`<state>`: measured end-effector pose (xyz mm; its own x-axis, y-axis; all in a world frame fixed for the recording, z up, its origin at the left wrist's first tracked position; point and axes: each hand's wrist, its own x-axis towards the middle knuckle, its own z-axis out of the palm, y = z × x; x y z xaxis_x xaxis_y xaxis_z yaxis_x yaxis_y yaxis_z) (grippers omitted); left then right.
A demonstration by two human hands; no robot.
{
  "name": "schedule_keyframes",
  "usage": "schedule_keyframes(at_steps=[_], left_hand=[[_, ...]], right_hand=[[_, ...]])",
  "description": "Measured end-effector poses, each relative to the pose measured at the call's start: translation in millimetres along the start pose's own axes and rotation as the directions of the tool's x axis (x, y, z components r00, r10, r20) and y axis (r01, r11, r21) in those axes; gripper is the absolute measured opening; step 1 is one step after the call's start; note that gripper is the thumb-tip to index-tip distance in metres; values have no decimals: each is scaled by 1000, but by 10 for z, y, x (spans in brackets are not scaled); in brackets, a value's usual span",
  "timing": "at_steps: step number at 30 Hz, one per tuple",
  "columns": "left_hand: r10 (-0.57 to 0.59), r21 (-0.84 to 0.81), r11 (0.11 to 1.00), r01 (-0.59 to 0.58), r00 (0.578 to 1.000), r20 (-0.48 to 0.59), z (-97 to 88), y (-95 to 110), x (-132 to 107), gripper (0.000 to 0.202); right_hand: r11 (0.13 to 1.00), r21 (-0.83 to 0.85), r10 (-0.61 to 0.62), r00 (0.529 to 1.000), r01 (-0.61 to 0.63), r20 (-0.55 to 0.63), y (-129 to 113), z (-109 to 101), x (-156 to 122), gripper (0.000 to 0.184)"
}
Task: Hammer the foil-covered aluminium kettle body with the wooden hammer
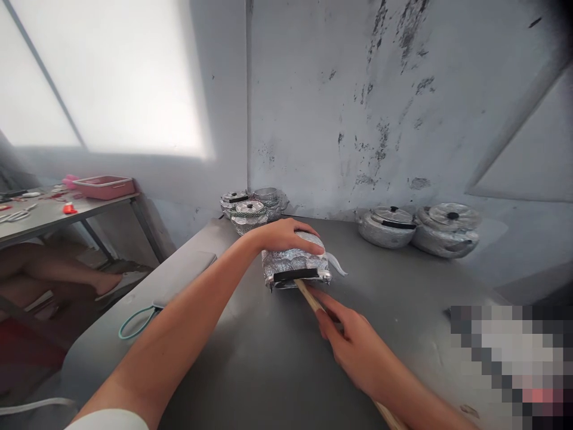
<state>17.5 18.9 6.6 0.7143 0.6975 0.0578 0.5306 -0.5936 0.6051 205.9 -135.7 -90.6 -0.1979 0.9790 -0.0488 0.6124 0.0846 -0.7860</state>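
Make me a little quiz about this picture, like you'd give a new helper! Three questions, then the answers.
1. Which hand is on the silver pot with the black handle? A) left B) right C) both
2. True or false: the pink basket sits on the table at the far left of the picture.
3. Fill in: the right hand holds a wooden ____.

Key: 1. A, the left hand. 2. True. 3. stick.
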Motion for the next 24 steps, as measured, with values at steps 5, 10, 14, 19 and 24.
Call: schedule_keyframes(at_steps=[5, 10, 14, 19, 24], left_hand=[[5, 9, 1000, -5, 1000, 8, -2, -1, -3, 64], [-3, 7, 1000, 3, 1000, 4, -5, -7, 2, 63], [-6, 3, 1000, 6, 1000, 15, -13, -11, 6, 65], [-18, 3, 1000, 18, 1000, 15, -11, 0, -3, 66], [-7, -4, 1000, 8, 1000, 8, -3, 19, -11, 62]], right_hand=[[1000, 27, 14, 1000, -14, 8, 19, 17, 18, 50], [1000, 7, 6, 1000, -6, -3, 16, 11, 17, 50], [999, -42, -9, 999, 8, -33, 6, -15, -2, 49], [998, -55, -24, 1000, 24, -8, -7, -26, -9, 50], [995, -70, -70, 997, 70, -8, 16, -23, -4, 51]])
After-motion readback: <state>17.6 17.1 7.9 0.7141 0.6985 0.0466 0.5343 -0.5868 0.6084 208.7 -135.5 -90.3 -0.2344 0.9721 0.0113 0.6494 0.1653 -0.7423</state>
